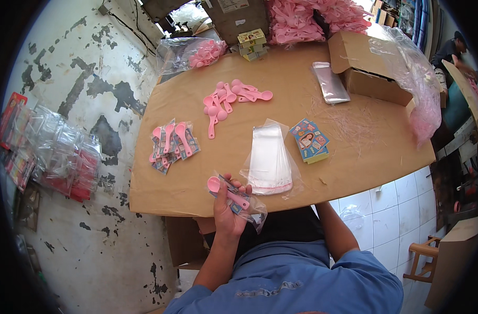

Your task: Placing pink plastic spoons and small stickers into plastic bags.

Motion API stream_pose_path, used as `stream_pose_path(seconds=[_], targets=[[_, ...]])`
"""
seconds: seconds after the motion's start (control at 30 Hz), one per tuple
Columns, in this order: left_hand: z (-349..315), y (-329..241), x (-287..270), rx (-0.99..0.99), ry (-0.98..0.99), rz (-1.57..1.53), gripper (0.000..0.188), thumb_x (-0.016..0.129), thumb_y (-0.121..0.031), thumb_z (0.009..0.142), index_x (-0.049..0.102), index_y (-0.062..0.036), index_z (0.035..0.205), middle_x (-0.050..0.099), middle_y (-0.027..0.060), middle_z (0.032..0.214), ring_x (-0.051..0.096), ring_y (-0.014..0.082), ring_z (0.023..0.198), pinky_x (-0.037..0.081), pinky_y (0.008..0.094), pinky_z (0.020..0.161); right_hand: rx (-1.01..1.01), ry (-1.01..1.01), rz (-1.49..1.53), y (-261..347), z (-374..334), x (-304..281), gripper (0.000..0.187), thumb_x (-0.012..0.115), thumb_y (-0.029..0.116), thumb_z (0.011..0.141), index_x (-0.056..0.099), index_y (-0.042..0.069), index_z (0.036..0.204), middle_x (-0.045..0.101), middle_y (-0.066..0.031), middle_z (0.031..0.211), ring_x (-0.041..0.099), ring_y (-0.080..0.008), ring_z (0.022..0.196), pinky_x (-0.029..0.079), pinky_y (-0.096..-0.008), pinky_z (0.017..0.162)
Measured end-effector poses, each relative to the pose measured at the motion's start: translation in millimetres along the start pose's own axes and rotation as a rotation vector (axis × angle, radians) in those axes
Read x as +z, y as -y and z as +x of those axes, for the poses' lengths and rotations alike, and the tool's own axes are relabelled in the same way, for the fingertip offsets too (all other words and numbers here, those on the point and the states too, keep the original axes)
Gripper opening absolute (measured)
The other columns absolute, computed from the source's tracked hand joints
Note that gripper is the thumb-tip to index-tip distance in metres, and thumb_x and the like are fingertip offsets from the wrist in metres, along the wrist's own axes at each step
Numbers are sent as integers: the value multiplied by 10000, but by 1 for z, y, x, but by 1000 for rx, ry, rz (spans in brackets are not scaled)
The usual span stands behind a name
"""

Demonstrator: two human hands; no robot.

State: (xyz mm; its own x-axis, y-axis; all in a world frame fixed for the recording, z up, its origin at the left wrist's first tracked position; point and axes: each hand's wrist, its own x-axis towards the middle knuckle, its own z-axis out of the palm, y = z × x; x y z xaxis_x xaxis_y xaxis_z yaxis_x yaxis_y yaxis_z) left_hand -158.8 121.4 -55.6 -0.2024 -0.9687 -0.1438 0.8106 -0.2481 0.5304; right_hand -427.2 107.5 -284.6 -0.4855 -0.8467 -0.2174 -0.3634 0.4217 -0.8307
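Note:
My left hand [229,209] is closed round a clear plastic bag with a pink spoon [234,197] and a blue printed card inside, over the table's near edge. The bag's loose end hangs to the right of the fingers. My right forearm [337,226] passes below the table edge, and that hand is hidden. Just beyond my left hand lies a fanned stack of clear bags [270,162], with a pile of blue printed cards [308,140] to its right. Bagged spoons with cards [172,144] are heaped at the left. Loose pink spoons [226,99] lie farther back.
The brown-covered table [207,162] has a curved near edge. An open carton [372,70] stands at the back right beside a packet of clear bags [330,82]. Pink spoons [296,23] are massed at the far edge, near small boxes [252,43]. Another person [453,49] is at far right.

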Motion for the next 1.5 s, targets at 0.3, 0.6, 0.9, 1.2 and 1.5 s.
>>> stream_pose_path(seconds=[0.3, 0.6, 0.9, 1.2, 1.5], targets=[[-3, -2, 2, -13, 29, 30, 296, 519, -269, 1086, 558, -66, 1297, 627, 52, 984, 662, 155, 928, 553, 372, 1014, -19, -64, -105, 10, 40, 12, 369, 645, 237, 977, 625, -13, 1248, 699, -184, 1129, 702, -261, 893, 569, -384, 783], [1, -7, 12, -82, -68, 73, 294, 537, -266, 1079, 565, -49, 1275, 634, 51, 972, 653, 159, 903, 570, 371, 978, -36, -69, -146, 17, 49, 34, 373, 645, 240, 978, 623, -13, 1252, 696, -187, 1137, 699, -267, 907, 565, -387, 796], [2, -7, 12, -76, -73, 100, 281, 527, -262, 1083, 578, -50, 1259, 647, 55, 973, 659, 160, 907, 567, 374, 977, -51, -57, -167, 20, 43, 46, 378, 645, 243, 978, 621, -12, 1256, 693, -190, 1145, 696, -273, 921, 561, -391, 809], [4, -8, 13, -105, -63, 158, 285, 528, -257, 1081, 561, -62, 1287, 656, 49, 985, 671, 157, 924, 565, 384, 979, -75, -47, -204, 18, 40, 47, 382, 645, 246, 978, 620, -11, 1259, 690, -193, 1154, 693, -278, 935, 557, -395, 822], [5, -9, 9, -123, -68, 127, 296, 542, -262, 1074, 562, -63, 1293, 657, 50, 982, 666, 156, 912, 556, 394, 998, -95, -33, -213, 23, 37, 51, 386, 645, 249, 978, 618, -10, 1263, 687, -196, 1162, 690, -284, 949, 552, -399, 835]])
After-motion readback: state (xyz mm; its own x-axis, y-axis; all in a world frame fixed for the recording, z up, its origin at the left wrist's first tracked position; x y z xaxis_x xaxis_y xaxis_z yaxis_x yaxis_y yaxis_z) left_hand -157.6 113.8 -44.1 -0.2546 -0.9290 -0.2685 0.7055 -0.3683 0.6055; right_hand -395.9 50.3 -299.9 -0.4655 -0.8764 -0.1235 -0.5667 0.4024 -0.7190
